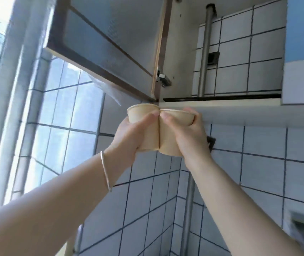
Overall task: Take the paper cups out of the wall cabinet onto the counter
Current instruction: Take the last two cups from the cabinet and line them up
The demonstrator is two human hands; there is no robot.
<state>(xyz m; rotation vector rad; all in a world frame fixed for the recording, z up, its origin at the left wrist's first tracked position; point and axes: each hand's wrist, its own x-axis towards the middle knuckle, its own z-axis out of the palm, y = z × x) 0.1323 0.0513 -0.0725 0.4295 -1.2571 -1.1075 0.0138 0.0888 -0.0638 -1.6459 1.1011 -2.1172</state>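
View is tilted up toward the wall cabinet. Both hands are raised just below its bottom edge.

L hand: closed around left paper cup, thumb across the cup wall near the rim, fingers behind. Thin bracelet sits on the L wrist.

R hand: closed around right paper cup, thumb on the front wall, fingers wrapped over the rim's far side.

Cup pos.: both upright, side by side, walls touching along a vertical seam between the two hands. Rims are level w/ the cabinet's lower front edge; cups are outside the cabinet, held in air.

Cabinet door is swung open, above and left of the hands. Tiled wall runs behind and below the hands. Vertical pipe shows inside the cabinet, above the R hand.
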